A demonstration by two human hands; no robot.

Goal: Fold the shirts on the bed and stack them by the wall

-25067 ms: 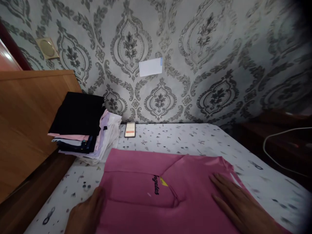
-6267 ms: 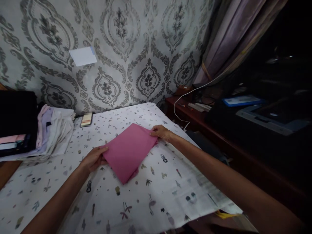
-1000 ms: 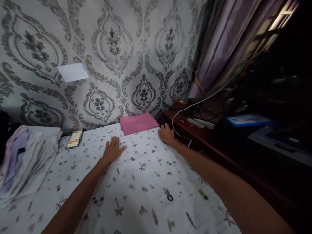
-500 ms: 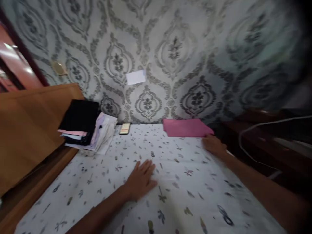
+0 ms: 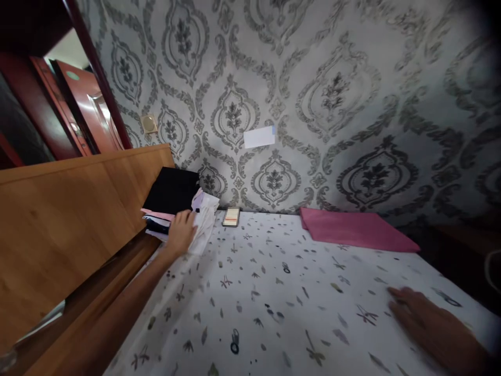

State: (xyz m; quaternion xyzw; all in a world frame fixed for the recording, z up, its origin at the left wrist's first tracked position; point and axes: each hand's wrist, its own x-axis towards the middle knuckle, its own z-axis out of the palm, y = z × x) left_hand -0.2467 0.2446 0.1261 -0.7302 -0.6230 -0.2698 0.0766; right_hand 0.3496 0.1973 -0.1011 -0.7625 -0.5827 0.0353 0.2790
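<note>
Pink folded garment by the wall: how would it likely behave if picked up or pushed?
The pink folded garment looks like soft cloth, so it would probably sag if lifted by one edge. An offset layer at its left end suggests that the folds could slip open. Lying low and flat on the patterned sheet, it would likely slide or bunch rather than tip.

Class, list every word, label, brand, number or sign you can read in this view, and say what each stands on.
No text can be read.
Small dark-edged rectangular object: its pale face is pixelated, unreadable.
White rectangular sheet with a blue corner on the grey patterned wall: no legible writing.
Green oval mark on the red door: too small to read.
Folded pink cloth: none visible.
</note>
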